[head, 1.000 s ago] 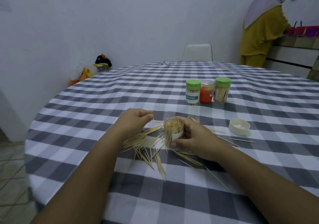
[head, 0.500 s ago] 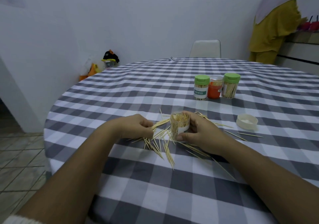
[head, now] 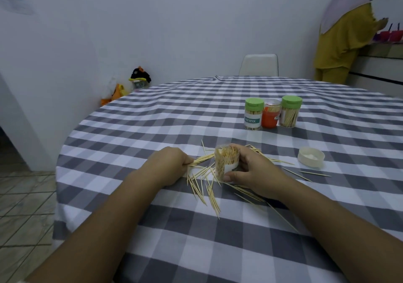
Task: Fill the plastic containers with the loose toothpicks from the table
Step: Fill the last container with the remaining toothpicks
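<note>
- Right hand (head: 253,169) keeps a closed grip round the clear cylindrical toothpick container (head: 225,164), upright on the checked-cloth surface (head: 152,130).
- Left hand (head: 168,167) pinches a thin wooden toothpick bundle (head: 201,159).
- Loose toothpicks (head: 207,189) lie scattered beside both.

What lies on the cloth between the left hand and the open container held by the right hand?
In the head view, loose toothpicks lie scattered between the left hand and the open container. A small bunch that the left hand pinches points toward it.
</note>
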`<state>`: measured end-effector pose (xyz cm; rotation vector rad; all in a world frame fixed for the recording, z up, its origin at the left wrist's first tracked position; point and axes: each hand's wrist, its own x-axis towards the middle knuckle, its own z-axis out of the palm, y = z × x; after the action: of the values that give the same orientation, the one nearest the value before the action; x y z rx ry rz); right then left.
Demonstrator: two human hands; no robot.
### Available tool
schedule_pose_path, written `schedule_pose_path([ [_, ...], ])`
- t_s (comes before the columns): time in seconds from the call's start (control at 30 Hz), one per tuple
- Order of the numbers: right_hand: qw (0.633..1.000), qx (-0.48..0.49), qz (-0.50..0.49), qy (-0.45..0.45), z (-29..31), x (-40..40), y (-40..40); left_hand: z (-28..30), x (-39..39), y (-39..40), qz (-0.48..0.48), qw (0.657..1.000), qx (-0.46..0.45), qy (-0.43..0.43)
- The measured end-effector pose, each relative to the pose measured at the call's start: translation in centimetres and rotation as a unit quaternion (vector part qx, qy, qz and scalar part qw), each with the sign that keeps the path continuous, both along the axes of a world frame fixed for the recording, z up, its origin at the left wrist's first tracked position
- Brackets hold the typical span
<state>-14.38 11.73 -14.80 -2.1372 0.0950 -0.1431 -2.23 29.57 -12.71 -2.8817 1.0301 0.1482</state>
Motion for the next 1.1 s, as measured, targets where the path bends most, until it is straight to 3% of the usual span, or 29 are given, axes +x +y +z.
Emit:
schedule_pose_path([
  [0.13, 1.0, -0.007, 0.0, -0.003, 0.2, -0.1, 0.0, -0.9, -0.4, -1.3, 0.002, 0.991, 0.096, -0.088],
  [0.3, 1.0, -0.007, -0.002, -0.004, 0.1, -0.1, 0.0, -2.5, -1.0, -0.9, -0.047, 0.98, 0.021, -0.19],
  [0.5, 1.0, -0.014, -0.016, -0.005, -0.2, 0.1, -0.2, -1.1, -0.5, -1.9, 0.027, 0.988, -0.068, -0.135],
  [0.57, 1.0, -0.017, -0.023, -0.008, -0.3, 0.2, -0.4, -0.3, -0.4, -2.6, 0.074, 0.975, -0.196, -0.068],
  [0.6, 0.999, -0.019, -0.028, -0.007, -0.4, 0.3, -0.5, 0.0, -0.4, -3.0, 0.088, 0.948, -0.305, -0.024],
  [0.63, 0.999, -0.02, -0.033, -0.007, -0.4, 0.3, -0.6, 0.2, -0.5, -3.4, 0.095, 0.899, -0.427, 0.03],
  [0.7, 0.999, -0.025, -0.043, -0.001, -0.3, 0.3, -0.7, 0.9, -0.9, -4.0, 0.093, 0.77, -0.615, 0.139],
  [0.77, 0.998, -0.032, -0.05, 0.004, -0.1, 0.3, -0.7, 1.7, -1.3, -4.9, 0.086, 0.664, -0.71, 0.216],
  [0.83, 0.998, -0.031, -0.051, 0.006, -0.1, 0.3, -0.7, 2.2, -2.0, -5.7, 0.076, 0.589, -0.759, 0.266],
  [0.93, 0.998, -0.034, -0.05, 0.005, 0.0, 0.4, -0.7, 1.9, -2.8, -6.4, 0.064, 0.546, -0.784, 0.29],
  [1.1, 0.998, -0.031, -0.05, 0.0, 0.0, 0.4, -0.7, 0.8, -3.2, -7.0, 0.052, 0.55, -0.776, 0.304],
])
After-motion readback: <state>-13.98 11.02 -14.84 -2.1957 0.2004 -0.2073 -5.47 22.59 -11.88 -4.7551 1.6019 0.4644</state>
